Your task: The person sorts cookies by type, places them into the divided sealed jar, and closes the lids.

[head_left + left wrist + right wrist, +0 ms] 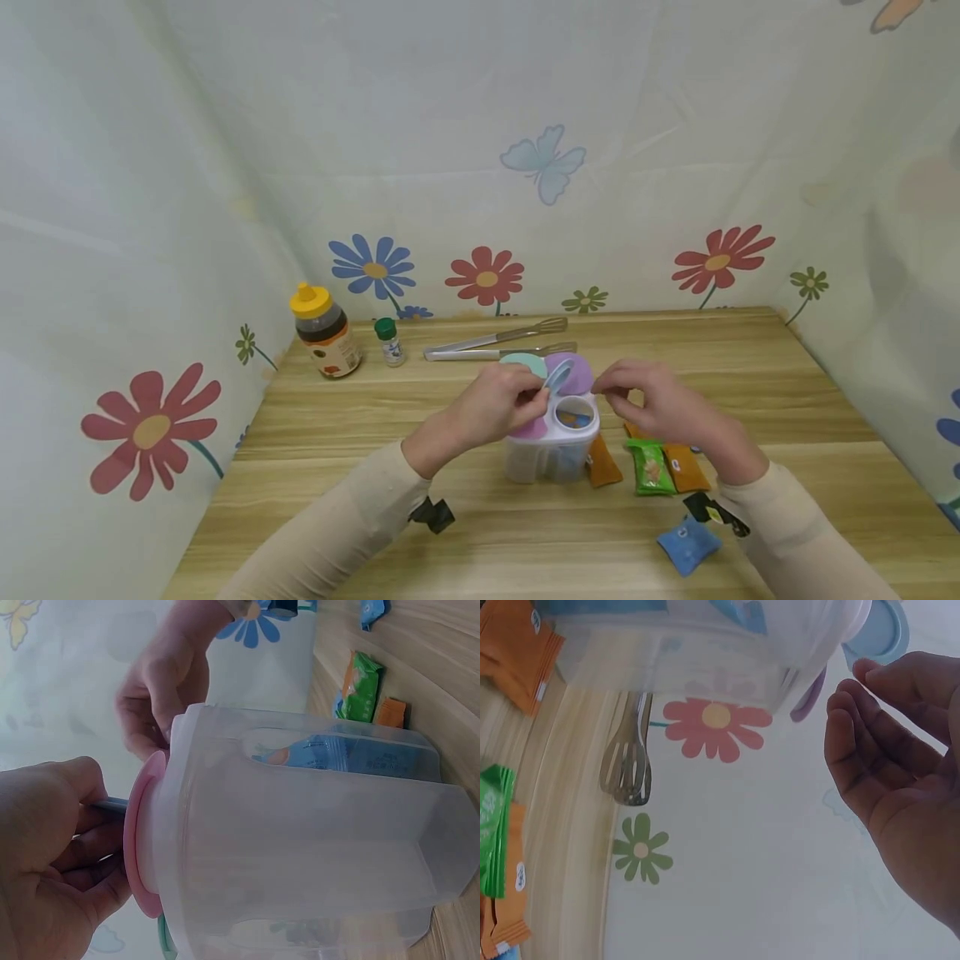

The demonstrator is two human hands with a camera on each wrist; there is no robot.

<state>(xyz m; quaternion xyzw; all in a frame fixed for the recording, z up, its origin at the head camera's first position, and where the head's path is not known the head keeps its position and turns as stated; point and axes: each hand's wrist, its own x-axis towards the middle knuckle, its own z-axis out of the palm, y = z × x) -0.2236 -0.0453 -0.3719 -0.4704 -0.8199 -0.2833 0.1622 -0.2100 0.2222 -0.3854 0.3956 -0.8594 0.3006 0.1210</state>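
A clear plastic container with a white top stands on the table. Its round lids are pink, green and purple, and one front opening is uncovered, showing blue and orange packets inside. My left hand pinches a light blue round lid, tilted up beside that opening. The pink lid lies right under this hand in the left wrist view. My right hand hovers at the container's right side, its fingers loosely bent and holding nothing.
Orange packets, a green packet and a blue packet lie right of the container. Behind it are metal tongs. At the back left stand a yellow-capped bottle and a green-capped shaker. Flowered cloth surrounds the table.
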